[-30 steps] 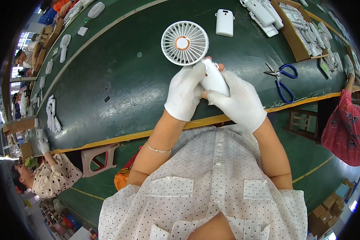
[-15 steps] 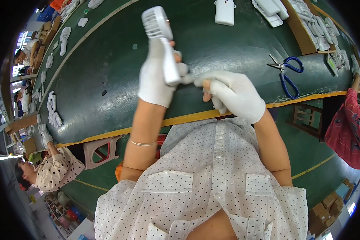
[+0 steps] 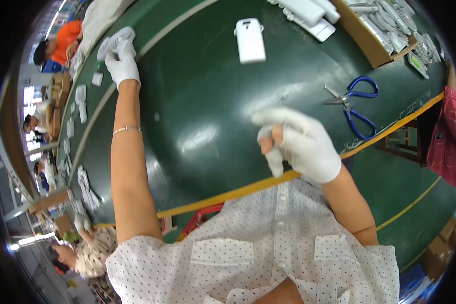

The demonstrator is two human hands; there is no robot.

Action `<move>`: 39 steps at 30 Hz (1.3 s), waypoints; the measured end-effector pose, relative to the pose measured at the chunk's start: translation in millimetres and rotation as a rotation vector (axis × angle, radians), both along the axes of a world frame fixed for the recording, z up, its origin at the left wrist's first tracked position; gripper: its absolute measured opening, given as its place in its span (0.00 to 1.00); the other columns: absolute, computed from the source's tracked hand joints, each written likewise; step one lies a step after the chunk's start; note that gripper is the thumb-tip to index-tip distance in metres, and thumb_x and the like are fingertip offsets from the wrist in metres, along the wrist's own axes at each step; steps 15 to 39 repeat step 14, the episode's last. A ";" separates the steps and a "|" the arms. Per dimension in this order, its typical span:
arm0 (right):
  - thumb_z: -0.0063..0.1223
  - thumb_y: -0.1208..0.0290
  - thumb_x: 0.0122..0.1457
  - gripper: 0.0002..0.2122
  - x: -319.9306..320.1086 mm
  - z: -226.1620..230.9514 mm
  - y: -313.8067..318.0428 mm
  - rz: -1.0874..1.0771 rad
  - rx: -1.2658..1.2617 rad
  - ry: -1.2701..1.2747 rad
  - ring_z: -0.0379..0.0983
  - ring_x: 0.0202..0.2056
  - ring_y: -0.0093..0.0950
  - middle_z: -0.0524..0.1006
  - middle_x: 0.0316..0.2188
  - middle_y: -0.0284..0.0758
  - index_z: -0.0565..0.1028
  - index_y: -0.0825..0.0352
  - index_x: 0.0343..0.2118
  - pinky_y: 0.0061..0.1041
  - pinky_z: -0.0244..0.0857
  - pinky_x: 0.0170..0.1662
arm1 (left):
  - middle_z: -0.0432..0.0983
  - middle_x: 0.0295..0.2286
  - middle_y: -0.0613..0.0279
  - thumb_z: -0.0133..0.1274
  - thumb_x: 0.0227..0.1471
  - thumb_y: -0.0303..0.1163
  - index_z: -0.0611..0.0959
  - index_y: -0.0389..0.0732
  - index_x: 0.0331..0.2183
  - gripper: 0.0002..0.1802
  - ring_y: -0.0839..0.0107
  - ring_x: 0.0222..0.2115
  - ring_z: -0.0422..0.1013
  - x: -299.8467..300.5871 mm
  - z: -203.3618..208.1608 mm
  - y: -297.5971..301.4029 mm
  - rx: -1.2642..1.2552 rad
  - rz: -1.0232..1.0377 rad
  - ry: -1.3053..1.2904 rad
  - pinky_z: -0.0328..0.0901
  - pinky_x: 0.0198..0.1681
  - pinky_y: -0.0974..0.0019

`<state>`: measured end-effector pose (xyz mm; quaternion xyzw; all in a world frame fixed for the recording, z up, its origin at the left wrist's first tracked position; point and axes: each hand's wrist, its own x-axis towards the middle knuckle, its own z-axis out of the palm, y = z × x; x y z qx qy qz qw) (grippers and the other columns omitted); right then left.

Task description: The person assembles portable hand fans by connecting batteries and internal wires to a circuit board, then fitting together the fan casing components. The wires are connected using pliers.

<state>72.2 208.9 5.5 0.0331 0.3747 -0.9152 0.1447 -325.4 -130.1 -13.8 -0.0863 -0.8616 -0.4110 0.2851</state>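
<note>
My left hand (image 3: 122,66), in a white glove with bare fingertips, stretches to the far left of the green table. Its fingers are closed at a white handheld fan (image 3: 122,36) with a slatted head; part of the fan is hidden behind the hand. A second white piece lies right beside it. Over the near middle of the table my right hand (image 3: 306,144), gloved the same way, hovers with its fingers apart and nothing visible in them. It is slightly blurred. Blue-handled scissors (image 3: 347,100) lie spread to the right of it.
A white casing (image 3: 251,43) lies at the far middle. White parts (image 3: 309,20) stand beside a cardboard box (image 3: 367,40) of parts at far right. White fans (image 3: 81,104) line the strip beyond a pale line at left. Other people sit along the table's left and right.
My left hand has carried the fan from the middle to the far left. My right hand has parted from it, its fingers spreading. The whole view has shifted.
</note>
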 end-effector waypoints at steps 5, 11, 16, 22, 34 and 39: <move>0.44 0.76 0.65 0.16 6.0 -1.2 12.1 0.027 0.189 0.019 0.74 0.22 0.25 0.76 0.31 0.41 0.70 0.73 0.54 0.23 0.69 0.28 | 0.62 0.59 0.44 0.61 0.47 0.51 0.71 0.36 0.56 0.41 0.49 0.59 0.60 -24.9 0.2 129.8 -0.522 0.151 0.196 0.55 0.63 0.54; 0.45 0.77 0.64 0.14 2.2 5.5 13.9 0.080 0.204 -0.003 0.73 0.23 0.21 0.78 0.32 0.39 0.73 0.72 0.52 0.21 0.70 0.32 | 0.71 0.46 0.37 0.48 0.53 0.29 0.75 0.49 0.55 0.25 0.41 0.49 0.68 8.5 8.7 282.6 -0.469 -0.461 0.123 0.63 0.55 0.52; 0.47 0.75 0.64 0.15 -3.7 3.7 16.9 0.113 0.178 0.007 0.75 0.24 0.22 0.78 0.33 0.40 0.72 0.72 0.53 0.22 0.71 0.34 | 0.61 0.59 0.45 0.48 0.56 0.37 0.81 0.58 0.48 0.18 0.47 0.57 0.64 5.1 20.5 314.2 -0.779 -0.374 -0.126 0.59 0.61 0.58; 0.47 0.75 0.64 0.15 -3.7 3.7 16.9 0.113 0.178 0.007 0.75 0.24 0.22 0.78 0.33 0.40 0.72 0.72 0.53 0.22 0.71 0.34 | 0.61 0.59 0.45 0.48 0.56 0.37 0.81 0.58 0.48 0.18 0.47 0.57 0.64 5.1 20.5 314.2 -0.779 -0.374 -0.126 0.59 0.61 0.58; 0.47 0.75 0.64 0.15 -3.7 3.7 16.9 0.113 0.178 0.007 0.75 0.24 0.22 0.78 0.33 0.40 0.72 0.72 0.53 0.22 0.71 0.34 | 0.61 0.59 0.45 0.48 0.56 0.37 0.81 0.58 0.48 0.18 0.47 0.57 0.64 5.1 20.5 314.2 -0.779 -0.374 -0.126 0.59 0.61 0.58; 0.47 0.75 0.64 0.15 -3.7 3.7 16.9 0.113 0.178 0.007 0.75 0.24 0.22 0.78 0.33 0.40 0.72 0.72 0.53 0.22 0.71 0.34 | 0.61 0.59 0.45 0.48 0.56 0.37 0.81 0.58 0.48 0.18 0.47 0.57 0.64 5.1 20.5 314.2 -0.779 -0.374 -0.126 0.59 0.61 0.58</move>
